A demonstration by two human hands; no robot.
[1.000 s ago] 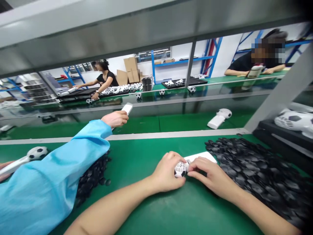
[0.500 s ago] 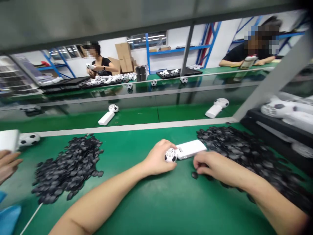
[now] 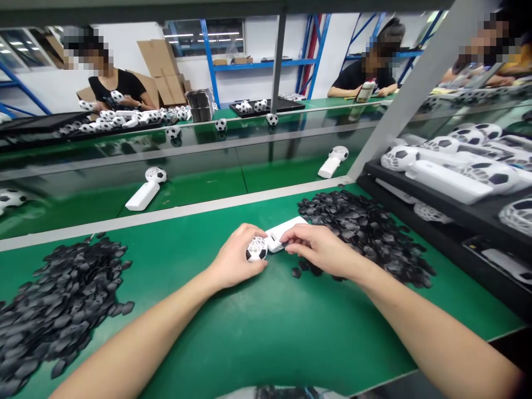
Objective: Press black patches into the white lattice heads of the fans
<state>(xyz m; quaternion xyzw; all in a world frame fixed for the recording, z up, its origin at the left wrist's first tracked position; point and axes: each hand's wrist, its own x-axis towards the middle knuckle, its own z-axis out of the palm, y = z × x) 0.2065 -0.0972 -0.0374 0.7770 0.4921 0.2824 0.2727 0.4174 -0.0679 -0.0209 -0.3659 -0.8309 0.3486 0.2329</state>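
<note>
My left hand [image 3: 238, 256] is wrapped round the ball-shaped head of a white device [image 3: 286, 226], which lies on the green table. The head has a white lattice and black patches like a football. The thumb and forefinger of my right hand [image 3: 316, 248] pinch a small black piece [image 3: 284, 245] beside the device's body, close to the head. A heap of black pieces [image 3: 357, 227] spreads just behind and to the right of my right hand, with a loose black piece [image 3: 296, 272] in front of it.
Another heap of black pieces [image 3: 70, 299] covers the left side. Black trays [image 3: 440, 221] of football-headed devices stand at the right by a slanted grey post [image 3: 409, 94]. Two devices lie on the green belt [image 3: 208, 185] beyond the pale ledge. Several people sit across the line.
The view has swung right. My right hand has moved toward the device's head and now shows a black piece between its fingertips. My left hand still holds the head.
</note>
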